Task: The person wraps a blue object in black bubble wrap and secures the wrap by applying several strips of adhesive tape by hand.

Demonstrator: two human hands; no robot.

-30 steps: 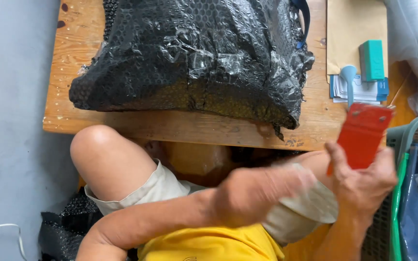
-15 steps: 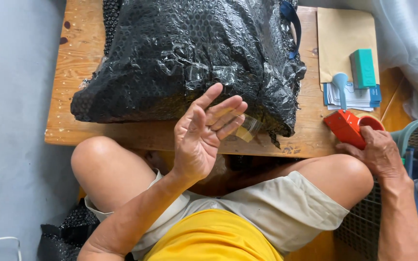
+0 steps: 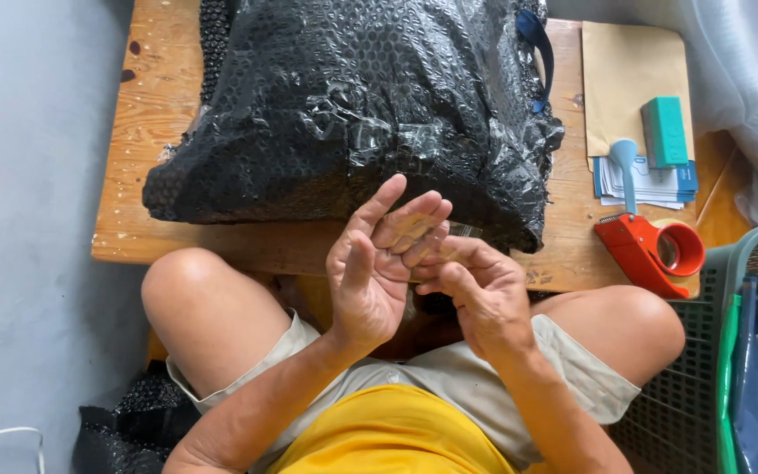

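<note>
parcel (image 3: 353, 105): black bubble wrap, showing a pattern of small round bubbles and shining grey where light is falling
table (image 3: 160, 114): light brown wood with grain lines
tape dispenser (image 3: 651, 250): bright red
envelope (image 3: 629, 79): plain tan brown
small box (image 3: 664, 132): teal green
papers (image 3: 651, 184): white and blue
basket (image 3: 704, 404): dark green grid
shirt (image 3: 388, 434): yellow
shorts (image 3: 449, 377): pale beige

Above the person's lap, the left hand (image 3: 370, 272) is raised with fingers spread, and the right hand (image 3: 475, 285) touches its fingertips, pinching a strip of clear tape (image 3: 449, 233) between them. Behind lies a parcel wrapped in black bubble wrap (image 3: 353, 105) on the wooden tabletop (image 3: 151, 114). A red tape dispenser (image 3: 651, 250) rests to the right, near a brown envelope (image 3: 629, 79).
</note>
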